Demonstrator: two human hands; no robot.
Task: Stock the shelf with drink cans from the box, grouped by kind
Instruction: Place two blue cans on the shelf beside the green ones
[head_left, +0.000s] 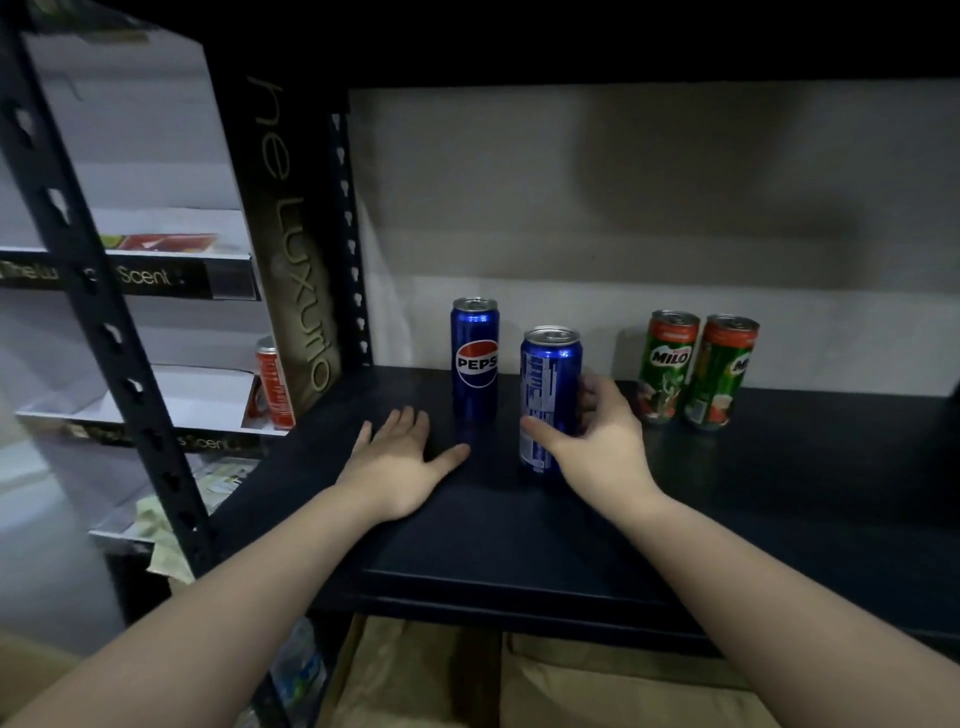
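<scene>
Dim dark metal shelf (519, 530) carries the cans. Right hand (597, 441) wraps its grip round a blue Pepsi can (549, 395), label turned away; just left stands another upright blue Pepsi can (475, 358), right two green Milo cans (696, 369). Left hand (400, 457) rests flat, fingers straight. Sliding leftward carelessly could topple the neighbour.

Dark shelf board (519, 525): bare from centre to 6 o'clock. Obstacles: two Pepsi cans (474, 358) at 12 o'clock; two Milo cans (696, 369), touching, at 2 o'clock. Open lane between the pairs. Steel upright (104, 322) bounds 9 o'clock.
</scene>
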